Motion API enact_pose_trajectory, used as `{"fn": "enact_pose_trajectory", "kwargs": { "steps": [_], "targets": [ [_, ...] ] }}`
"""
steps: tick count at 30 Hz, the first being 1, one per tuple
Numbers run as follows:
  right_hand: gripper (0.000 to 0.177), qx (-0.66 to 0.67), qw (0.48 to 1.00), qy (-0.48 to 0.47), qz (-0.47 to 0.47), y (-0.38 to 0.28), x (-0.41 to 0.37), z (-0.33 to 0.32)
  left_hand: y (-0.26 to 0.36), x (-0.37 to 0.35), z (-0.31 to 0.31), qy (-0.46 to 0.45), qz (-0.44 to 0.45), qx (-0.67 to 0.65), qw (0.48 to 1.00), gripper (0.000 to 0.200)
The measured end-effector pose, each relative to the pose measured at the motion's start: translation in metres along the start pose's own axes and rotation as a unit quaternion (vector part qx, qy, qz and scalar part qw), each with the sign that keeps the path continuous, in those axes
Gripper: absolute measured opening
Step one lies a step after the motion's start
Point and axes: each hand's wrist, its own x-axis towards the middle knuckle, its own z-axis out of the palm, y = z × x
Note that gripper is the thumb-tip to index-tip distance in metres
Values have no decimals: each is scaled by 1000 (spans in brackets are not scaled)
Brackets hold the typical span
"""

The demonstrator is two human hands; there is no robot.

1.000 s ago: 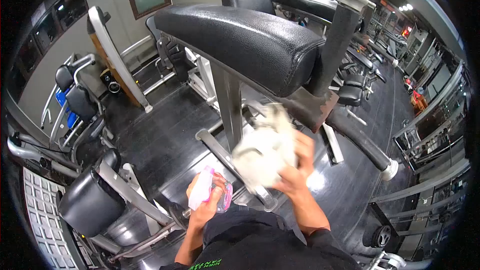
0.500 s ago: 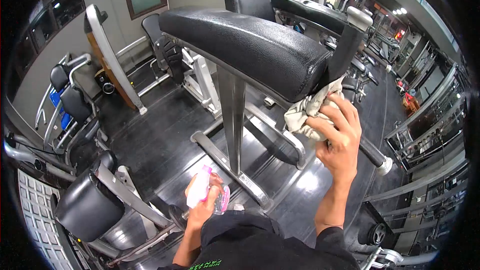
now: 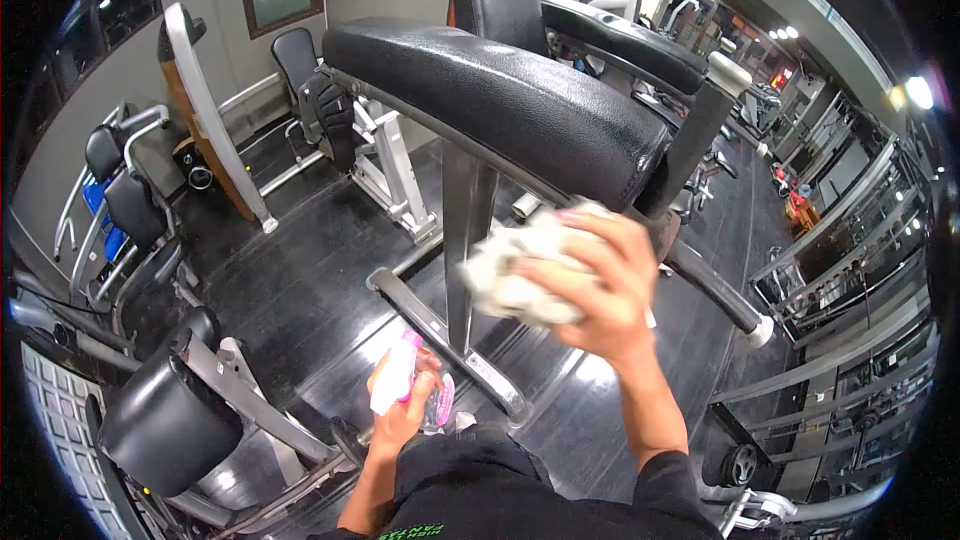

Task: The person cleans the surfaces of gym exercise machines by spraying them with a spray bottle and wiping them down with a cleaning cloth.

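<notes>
Closest to the body, the left hand (image 3: 395,425) is wrapped around a pink-and-white spray bottle (image 3: 402,378), held low and tilted over the dark, glossy floor (image 3: 300,280). If that grip slackens or a finger presses the trigger, I reckon liquid lands on the floor and leaves a slick patch right where the person stands.

Higher up, the right hand (image 3: 605,290) is closed on a bunched white cloth (image 3: 505,275). It sits just under the front edge of the black padded surface (image 3: 500,100) and beside its steel post (image 3: 462,230). The cloth is blurred, so I cannot tell whether it touches either one. Loose folds trailing off the hand could snag on the frame under the pad, and the knuckles could knock the post.

Farther back, other machines (image 3: 130,200) stand well apart.
</notes>
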Motion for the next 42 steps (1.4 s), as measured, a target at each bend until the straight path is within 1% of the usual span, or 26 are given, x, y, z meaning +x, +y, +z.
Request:
{"fn": "enact_pose_trajectory", "kwargs": {
  "steps": [1,2,4,5,7,9,10,11,12,15,16,17,19,21,23,25,27,29,31,32,33,35,36,37,40,42],
  "targets": [
    [41,-14,999,-7,-39,-6,9,17,0,-2,0,10,-2,-15,1000,21],
    [39,-17,998,-6,-53,-13,18,37,-1,-3,-1,20,-5,-30,999,21],
    [34,-46,994,24,-94,-20,42,81,3,-6,-5,15,-13,-22,1000,21],
    [31,-33,992,33,-120,-17,55,102,6,-7,-6,14,-16,-14,1000,21],
    [25,-95,984,32,-148,-4,78,143,7,-10,-10,14,-11,-11,1000,22],
    [28,-180,978,-50,-87,9,86,163,6,-14,-14,15,-5,-8,1000,22],
    [28,-183,978,-51,-85,14,80,164,4,-16,-16,15,-14,-18,1000,22],
    [26,-235,961,-105,-98,20,72,163,2,-18,-17,16,-24,-28,999,22],
    [25,-286,939,-158,-110,24,65,160,4,-18,-18,11,-26,-28,999,22],
    [23,-304,935,-156,-96,22,34,134,6,-13,-15,-17,-35,-29,999,20],
    [25,-313,925,-199,-86,17,26,116,3,-11,-15,-34,-28,-23,999,19],
    [25,-319,922,-202,-80,13,17,100,0,-9,-14,-52,-21,-17,998,18],
    [32,-334,907,-247,-69,6,1,67,-3,-1,-9,-80,-9,-15,997,17],
    [29,-324,910,-252,-50,-1,-13,32,-5,6,-4,-105,3,-14,994,17],
    [28,-298,924,-240,-22,-5,-27,1,-6,11,0,-157,43,27,986,16],
    [28,-278,936,-218,-5,-4,-35,-28,-15,13,5,-168,53,7,984,17],
    [30,-307,942,-139,13,6,-44,-52,-17,13,11,-178,62,-13,982,17],
    [37,-346,925,-92,129,10,-35,-73,-10,9,16,-151,-42,-96,983,17],
    [48,-301,913,-83,264,24,-29,-88,-10,7,17,-163,-45,-92,981,18],
    [51,-247,915,-58,314,28,-27,-90,-11,8,18,-173,-43,-86,980,19],
    [51,-250,915,-54,313,31,-29,-87,-12,8,19,-176,-39,-87,980,19],
    [54,-237,944,-29,226,40,-33,-67,-16,6,20,-171,-45,-90,980,26],
    [56,-200,949,-40,240,34,-34,-54,-20,6,21,-169,-17,-82,982,31],
    [58,-235,947,-32,219,34,-39,-47,-21,6,20,-167,-15,-81,983,31],
    [54,-198,951,-51,234,34,-40,-55,-24,5,18,-164,-9,-71,984,34],
    [47,-180,956,-87,213,35,-38,-63,-24,4,17,-165,-6,-53,985,30]
  ]
}}
